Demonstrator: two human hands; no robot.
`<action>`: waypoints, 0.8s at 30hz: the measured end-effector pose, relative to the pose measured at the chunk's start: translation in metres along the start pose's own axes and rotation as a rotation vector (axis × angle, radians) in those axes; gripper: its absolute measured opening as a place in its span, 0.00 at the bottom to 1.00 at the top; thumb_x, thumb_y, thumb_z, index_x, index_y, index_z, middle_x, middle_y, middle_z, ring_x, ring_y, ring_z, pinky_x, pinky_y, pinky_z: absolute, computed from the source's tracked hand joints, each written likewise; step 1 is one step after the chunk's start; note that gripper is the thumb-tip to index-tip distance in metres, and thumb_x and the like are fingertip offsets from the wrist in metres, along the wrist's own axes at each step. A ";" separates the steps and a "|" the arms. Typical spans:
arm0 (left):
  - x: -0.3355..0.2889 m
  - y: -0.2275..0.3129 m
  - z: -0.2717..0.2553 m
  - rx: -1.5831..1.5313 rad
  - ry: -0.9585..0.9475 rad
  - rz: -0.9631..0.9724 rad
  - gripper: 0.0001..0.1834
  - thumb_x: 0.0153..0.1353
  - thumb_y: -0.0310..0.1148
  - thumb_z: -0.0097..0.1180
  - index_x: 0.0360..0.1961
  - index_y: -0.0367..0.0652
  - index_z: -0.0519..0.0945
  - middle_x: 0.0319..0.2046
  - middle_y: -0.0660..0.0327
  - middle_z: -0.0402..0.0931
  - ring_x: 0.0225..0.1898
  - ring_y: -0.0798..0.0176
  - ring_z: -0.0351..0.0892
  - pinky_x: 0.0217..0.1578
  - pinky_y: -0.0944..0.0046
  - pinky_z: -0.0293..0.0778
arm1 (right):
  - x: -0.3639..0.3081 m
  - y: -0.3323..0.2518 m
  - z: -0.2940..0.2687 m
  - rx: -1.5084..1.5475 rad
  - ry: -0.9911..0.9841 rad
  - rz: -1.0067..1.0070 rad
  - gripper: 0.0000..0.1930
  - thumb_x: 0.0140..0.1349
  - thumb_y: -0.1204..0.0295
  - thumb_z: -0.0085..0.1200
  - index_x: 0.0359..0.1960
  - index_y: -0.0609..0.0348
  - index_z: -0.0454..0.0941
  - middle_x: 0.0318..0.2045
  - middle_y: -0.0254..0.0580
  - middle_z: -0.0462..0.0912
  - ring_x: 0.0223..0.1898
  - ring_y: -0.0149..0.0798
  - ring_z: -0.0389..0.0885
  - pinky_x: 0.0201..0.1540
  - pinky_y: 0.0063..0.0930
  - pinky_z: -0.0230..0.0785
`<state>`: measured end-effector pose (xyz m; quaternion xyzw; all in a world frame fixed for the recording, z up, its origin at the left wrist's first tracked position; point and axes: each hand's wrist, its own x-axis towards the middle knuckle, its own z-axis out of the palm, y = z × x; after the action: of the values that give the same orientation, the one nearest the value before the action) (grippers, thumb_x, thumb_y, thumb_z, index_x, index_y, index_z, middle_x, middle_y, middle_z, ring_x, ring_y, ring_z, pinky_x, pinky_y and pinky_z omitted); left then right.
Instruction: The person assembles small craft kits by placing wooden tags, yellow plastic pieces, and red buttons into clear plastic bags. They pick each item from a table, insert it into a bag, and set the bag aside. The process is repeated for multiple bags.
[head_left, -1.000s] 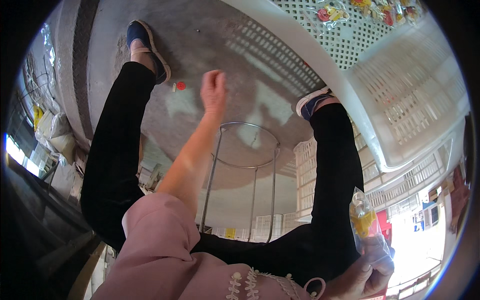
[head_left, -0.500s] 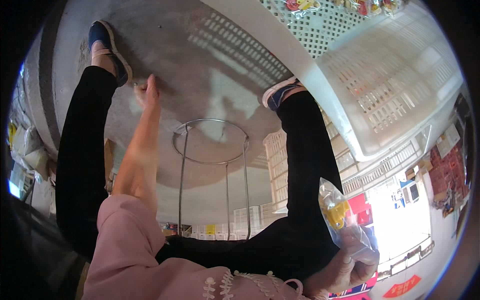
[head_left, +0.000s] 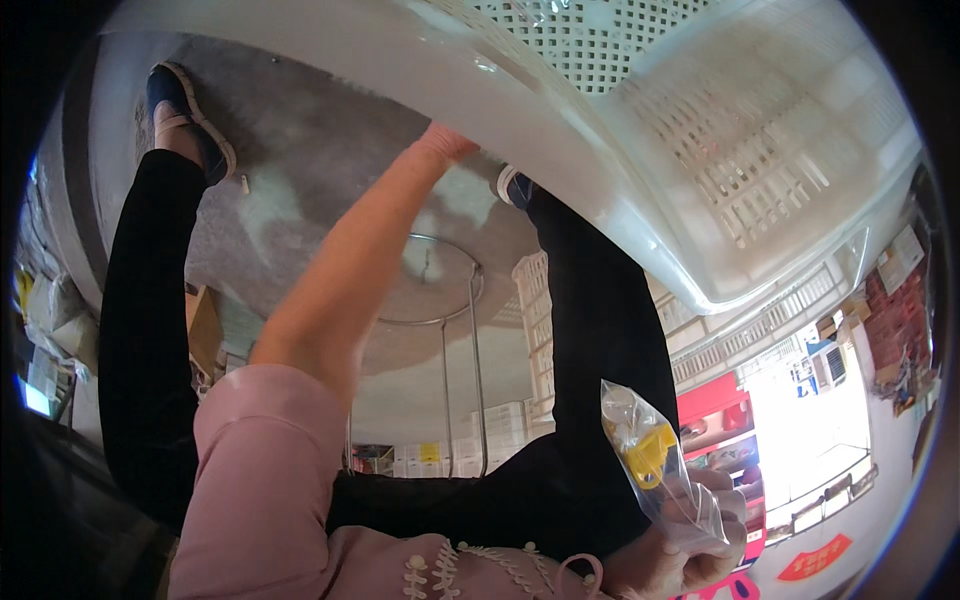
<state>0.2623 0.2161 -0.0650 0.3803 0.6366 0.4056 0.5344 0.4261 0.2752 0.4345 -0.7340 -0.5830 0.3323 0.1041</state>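
Note:
My left hand [head_left: 447, 143] reaches up to the near wall of a big white plastic crate [head_left: 560, 150]. Its fingers are hidden behind that wall, so their pose and anything in them do not show. Low on the right, my right hand [head_left: 705, 540] is closed on a clear plastic bag [head_left: 618, 408], gripping its lower end. Inside the bag lies a yellow plastic piece [head_left: 651, 455], with something pale above it.
A round metal stand [head_left: 477, 290] with thin legs stands between my knees. One small pale piece [head_left: 245, 184] lies on the grey floor [head_left: 310, 110] beside my left shoe [head_left: 190, 115]. More white crates [head_left: 538, 330] are stacked beyond my right leg.
My left hand has moved right, from near my left shoe to the crate. The crate's wall now spans more of the top. The small pale piece now shows on the floor.

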 end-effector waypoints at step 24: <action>0.016 -0.011 0.008 0.653 0.032 0.019 0.13 0.72 0.41 0.59 0.49 0.44 0.80 0.40 0.58 0.82 0.40 0.59 0.79 0.38 0.54 0.76 | -0.001 0.004 -0.013 0.391 -0.293 -0.129 0.11 0.59 0.86 0.65 0.43 0.71 0.81 0.44 0.66 0.86 0.41 0.64 0.88 0.41 0.50 0.83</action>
<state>0.2678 0.2274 -0.0824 0.5311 0.7377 0.1910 0.3706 0.4371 0.2762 0.4428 -0.6051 -0.5622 0.5343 0.1797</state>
